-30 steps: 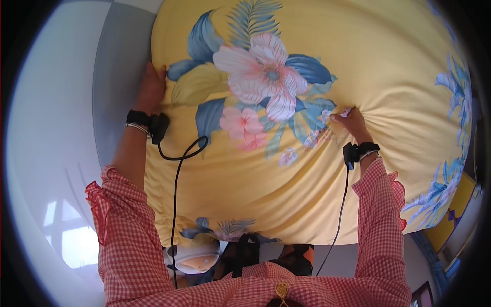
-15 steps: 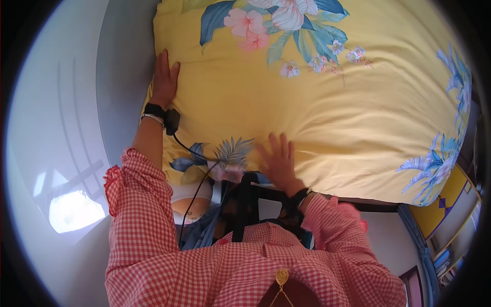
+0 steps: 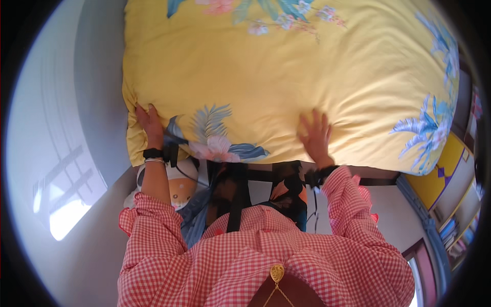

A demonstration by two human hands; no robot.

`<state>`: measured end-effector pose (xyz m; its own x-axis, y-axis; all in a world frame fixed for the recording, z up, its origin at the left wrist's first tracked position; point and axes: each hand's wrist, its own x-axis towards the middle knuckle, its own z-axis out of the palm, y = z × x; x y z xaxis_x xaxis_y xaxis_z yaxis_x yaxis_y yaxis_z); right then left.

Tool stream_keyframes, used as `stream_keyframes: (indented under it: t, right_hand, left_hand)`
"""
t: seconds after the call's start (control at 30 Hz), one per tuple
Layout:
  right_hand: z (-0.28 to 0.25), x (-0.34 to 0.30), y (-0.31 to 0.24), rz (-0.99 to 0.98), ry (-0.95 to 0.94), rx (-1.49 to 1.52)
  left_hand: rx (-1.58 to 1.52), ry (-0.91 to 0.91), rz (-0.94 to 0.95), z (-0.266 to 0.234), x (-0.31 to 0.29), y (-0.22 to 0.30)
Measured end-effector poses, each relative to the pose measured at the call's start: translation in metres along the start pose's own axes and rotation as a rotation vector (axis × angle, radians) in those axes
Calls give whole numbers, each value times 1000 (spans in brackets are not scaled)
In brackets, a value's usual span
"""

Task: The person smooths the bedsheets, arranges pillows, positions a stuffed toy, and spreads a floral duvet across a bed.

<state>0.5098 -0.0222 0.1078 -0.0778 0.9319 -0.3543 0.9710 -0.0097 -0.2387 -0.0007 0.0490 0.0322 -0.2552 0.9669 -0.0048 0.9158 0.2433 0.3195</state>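
Note:
A yellow bed cover (image 3: 245, 87) printed with pink flowers and blue-green leaves spreads across the bed, wrinkled toward the right. My left hand (image 3: 150, 125) lies on its near left part beside a bunched fold, with fingers and thumb apart. Farther right, my right hand (image 3: 316, 137) is over the cover near its front edge, fingers spread and a little blurred; whether it presses on the cloth I cannot tell. Neither hand shows anything held. Both wrists carry dark bands with cables, and the left one also has a bracelet.
A pale wall (image 3: 66, 153) runs along the left side of the bed. Below the cover's near left corner is a round white-and-tan plush toy (image 3: 176, 188). At the right stand a blue curtain (image 3: 424, 220) and a shelf with books (image 3: 449, 233).
My left hand has come back along the left edge toward me. My right hand has shifted to the right. The view has moved, so more of the near edge shows.

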Motion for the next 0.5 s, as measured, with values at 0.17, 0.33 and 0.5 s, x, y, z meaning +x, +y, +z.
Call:
stream_keyframes:
  t: [0.17, 0.33, 0.5]
  right_hand:
    - [47, -185, 9, 237, -606, 132]
    - [54, -193, 63, 636, -154, 381]
    - [11, -118, 147, 757, 313, 256]
  left_hand:
    - [231, -37, 488, 25, -5, -65]
    - [-350, -186, -239, -22, 19, -22]
    - [-171, -72, -43, -25, -4, -60]
